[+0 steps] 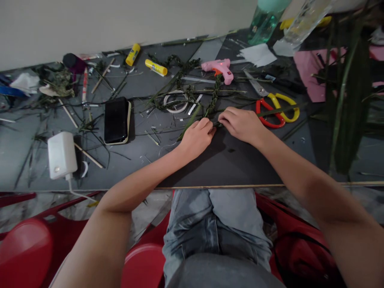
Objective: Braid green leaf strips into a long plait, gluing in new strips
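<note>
My left hand (197, 137) is closed around the lower end of a braid of green leaf strips (213, 98), which runs up the dark table from my fingers. Close beside it, my right hand (241, 123) pinches a thin green strip near the same end. The fingertips partly hide where the strips meet. Past my right wrist lie scissors (274, 110) with one red and one yellow handle loop. A pink glue gun (217, 69) rests just beyond the braid, and a white tape ring (175, 101) is to its left.
A black phone (116, 121), a white charger (62, 155) with cable, and yellow glue sticks (156, 67) lie to the left among leaf scraps and sticks. Pink paper (310, 74), long leaves (354, 104) and a green bottle (265, 24) are at the right. Red chairs (25, 252) stand below the table edge.
</note>
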Tool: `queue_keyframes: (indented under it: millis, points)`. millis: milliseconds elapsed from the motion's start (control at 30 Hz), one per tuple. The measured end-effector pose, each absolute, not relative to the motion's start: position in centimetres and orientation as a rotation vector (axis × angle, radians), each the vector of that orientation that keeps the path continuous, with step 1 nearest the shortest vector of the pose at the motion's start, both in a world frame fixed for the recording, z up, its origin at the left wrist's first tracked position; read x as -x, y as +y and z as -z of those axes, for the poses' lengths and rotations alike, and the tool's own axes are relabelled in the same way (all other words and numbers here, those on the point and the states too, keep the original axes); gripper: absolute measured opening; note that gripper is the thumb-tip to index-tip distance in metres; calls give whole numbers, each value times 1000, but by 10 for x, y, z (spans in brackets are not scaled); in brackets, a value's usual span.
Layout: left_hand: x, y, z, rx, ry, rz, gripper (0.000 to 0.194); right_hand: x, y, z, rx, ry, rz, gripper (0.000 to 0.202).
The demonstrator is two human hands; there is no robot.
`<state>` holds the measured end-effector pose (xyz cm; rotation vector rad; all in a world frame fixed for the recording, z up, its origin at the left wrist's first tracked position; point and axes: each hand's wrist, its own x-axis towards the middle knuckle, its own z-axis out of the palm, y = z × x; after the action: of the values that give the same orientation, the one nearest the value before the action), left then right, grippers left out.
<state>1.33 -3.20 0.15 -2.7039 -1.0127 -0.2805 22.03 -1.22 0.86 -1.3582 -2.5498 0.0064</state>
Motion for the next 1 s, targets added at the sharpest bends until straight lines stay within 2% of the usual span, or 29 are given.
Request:
queue_keyframes:
  millis: [267,433,667,1000]
  points:
    - [-17,-36,-5,2727,-1038,277,39,-226,-14,-11,1331,-2492,175,37]
    - [-16,-36,-7,2710,-980,282,42,-236,-11,-6,1164,-2617,138,32]
    - [-10,-36,-5,2739,-930,310,36,-237,-12,1,1121,-2684,279,34]
    - [15,-32,-2,2605,-912,397,29,-238,-13,0,1080,-2692,246,36]
